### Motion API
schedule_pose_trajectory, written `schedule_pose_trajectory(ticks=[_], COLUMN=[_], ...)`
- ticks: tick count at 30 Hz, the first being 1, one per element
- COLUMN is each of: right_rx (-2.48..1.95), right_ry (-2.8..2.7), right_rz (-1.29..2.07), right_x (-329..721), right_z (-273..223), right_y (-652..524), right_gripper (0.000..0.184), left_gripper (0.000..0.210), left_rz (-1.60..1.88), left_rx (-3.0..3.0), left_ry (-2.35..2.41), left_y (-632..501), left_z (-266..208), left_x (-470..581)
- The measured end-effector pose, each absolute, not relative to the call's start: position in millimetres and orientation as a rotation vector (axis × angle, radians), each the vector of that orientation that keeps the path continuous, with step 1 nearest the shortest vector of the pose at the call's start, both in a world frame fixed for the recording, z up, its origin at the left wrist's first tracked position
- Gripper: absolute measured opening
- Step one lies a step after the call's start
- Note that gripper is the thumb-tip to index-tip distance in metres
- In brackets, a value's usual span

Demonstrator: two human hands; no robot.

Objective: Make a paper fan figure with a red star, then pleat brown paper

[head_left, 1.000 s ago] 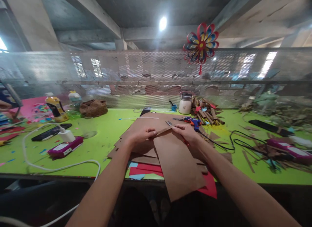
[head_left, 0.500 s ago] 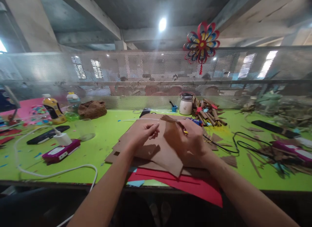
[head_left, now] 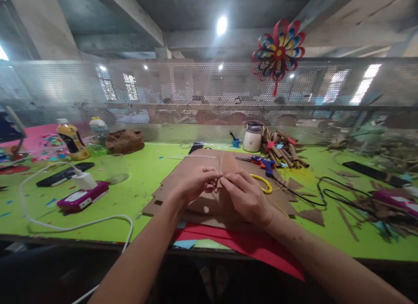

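Note:
Both hands meet over a stack of brown cardboard sheets (head_left: 183, 175). My left hand (head_left: 200, 184) is closed in a pinch, fingertips against those of my right hand (head_left: 248, 195). My right hand is also pinched shut. Whatever lies between the fingertips is too small and too close in colour to the cardboard to name. Just right of my right hand is a yellow loop (head_left: 267, 187), with a thin yellow strand trailing from it. A blue and orange glue gun (head_left: 266, 164) lies beyond it on the cardboard, nozzle pointing left. Red paper (head_left: 248, 247) sticks out under the stack at the table edge.
On the left are a purple power strip (head_left: 85, 196) with a white cable, a phone (head_left: 65, 174), a clear cup (head_left: 116, 170) and a yellow bottle (head_left: 72, 140). A white jar (head_left: 253, 137) and rolled brown pieces (head_left: 284, 149) stand behind. The black cord (head_left: 313, 204) runs right among scraps.
My right hand has moved left and down to meet my left hand. The brown fringed piece it held is no longer distinguishable. The glue gun and yellow loop are now uncovered.

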State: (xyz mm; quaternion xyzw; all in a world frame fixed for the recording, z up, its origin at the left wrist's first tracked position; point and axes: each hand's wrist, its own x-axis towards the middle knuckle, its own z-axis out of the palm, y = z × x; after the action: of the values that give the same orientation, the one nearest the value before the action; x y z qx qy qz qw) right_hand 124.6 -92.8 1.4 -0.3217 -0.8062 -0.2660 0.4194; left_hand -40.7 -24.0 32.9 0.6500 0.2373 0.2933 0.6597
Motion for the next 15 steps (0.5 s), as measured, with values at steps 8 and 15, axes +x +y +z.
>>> schedule_pose_trajectory(ticks=[8,15], right_rx=[-0.827,-0.974], right_ry=[-2.068,-1.842], right_rz=[-0.486,-0.189], right_x=[124.0,121.4], right_z=[7.1,3.9], right_y=[-93.8,-91.8], right_gripper=[0.030,0.019], left_gripper=[0.021,0.021], left_rz=[0.776,0.834], left_rx=[1.349,1.402], left_ry=[0.524,0.574], left_y=[-24.0,-17.4], left_z=[32.1,27.4], left_x=[-37.8,-37.8])
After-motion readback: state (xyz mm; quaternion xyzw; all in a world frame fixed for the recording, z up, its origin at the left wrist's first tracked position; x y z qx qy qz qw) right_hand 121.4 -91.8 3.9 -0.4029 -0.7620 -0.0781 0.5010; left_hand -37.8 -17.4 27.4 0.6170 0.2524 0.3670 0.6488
